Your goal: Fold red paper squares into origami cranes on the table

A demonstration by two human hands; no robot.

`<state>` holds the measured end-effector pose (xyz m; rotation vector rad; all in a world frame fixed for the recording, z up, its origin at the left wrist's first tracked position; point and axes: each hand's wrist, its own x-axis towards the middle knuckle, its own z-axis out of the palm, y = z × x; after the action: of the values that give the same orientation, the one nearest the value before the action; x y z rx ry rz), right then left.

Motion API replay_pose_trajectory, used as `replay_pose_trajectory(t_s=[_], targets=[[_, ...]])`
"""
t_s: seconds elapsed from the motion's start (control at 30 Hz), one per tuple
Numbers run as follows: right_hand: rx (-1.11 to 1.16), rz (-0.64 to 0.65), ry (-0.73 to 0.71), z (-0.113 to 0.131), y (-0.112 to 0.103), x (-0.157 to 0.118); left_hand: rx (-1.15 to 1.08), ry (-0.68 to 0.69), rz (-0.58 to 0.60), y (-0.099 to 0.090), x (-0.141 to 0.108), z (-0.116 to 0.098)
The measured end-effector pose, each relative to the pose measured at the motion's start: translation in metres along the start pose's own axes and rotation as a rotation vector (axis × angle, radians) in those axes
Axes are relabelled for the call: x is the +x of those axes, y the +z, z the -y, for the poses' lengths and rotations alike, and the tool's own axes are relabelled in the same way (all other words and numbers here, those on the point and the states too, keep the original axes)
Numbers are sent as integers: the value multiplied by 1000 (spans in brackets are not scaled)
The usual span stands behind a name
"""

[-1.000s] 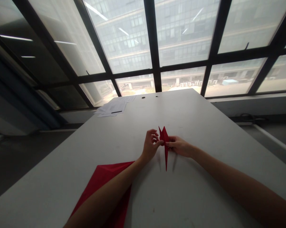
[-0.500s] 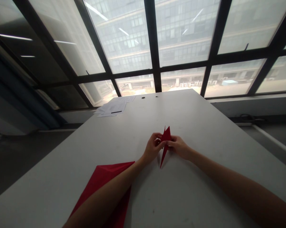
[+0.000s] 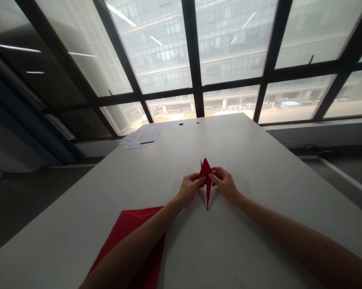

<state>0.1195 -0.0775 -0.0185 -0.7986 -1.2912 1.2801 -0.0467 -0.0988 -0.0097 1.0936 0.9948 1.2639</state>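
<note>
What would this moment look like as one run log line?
left hand: holding folded red piece | right hand: same piece | red sheet: on table, partly hidden by left forearm | papers: far left corner

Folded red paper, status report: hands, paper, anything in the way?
Left hand and right hand pinching folded red paper from opposite sides. Its long thin tip toward the person. Larger red sheet beside, partly hidden by left forearm.

We've got plain red on the folded piece (image 3: 205, 170) and on the larger sheet (image 3: 129, 224). Tabletop (image 3: 238, 160): plain pale grey. Loose papers (image 3: 139, 136): white, with a black strip (image 3: 147, 142). We see black window frames (image 3: 195, 60), a dark blue curtain (image 3: 27, 108), pale building facade (image 3: 165, 48) banded in beige.
</note>
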Motion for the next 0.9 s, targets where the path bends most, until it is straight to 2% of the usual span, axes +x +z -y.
replay_pose_trajectory(t_s=[0.1,0.23,0.43,0.6,0.73,0.9], targets=[[-148,-70,-113,1,-2,2,-101,0,-71,-2,3,1],[-274,32,-151,0,-5,3,-157,-3,-96,-3,4,1],[-263,65,-138,-5,-5,3,-192,-19,-71,-1,1,-1],[-120,100,-83,-6,-3,2,-198,-19,-31,-1,1,-1],[-174,80,-122,-5,-2,2,-147,-20,-3,-1,0,0],[-231,58,-185,-3,-4,2,-143,-29,-84,-1,2,-2]])
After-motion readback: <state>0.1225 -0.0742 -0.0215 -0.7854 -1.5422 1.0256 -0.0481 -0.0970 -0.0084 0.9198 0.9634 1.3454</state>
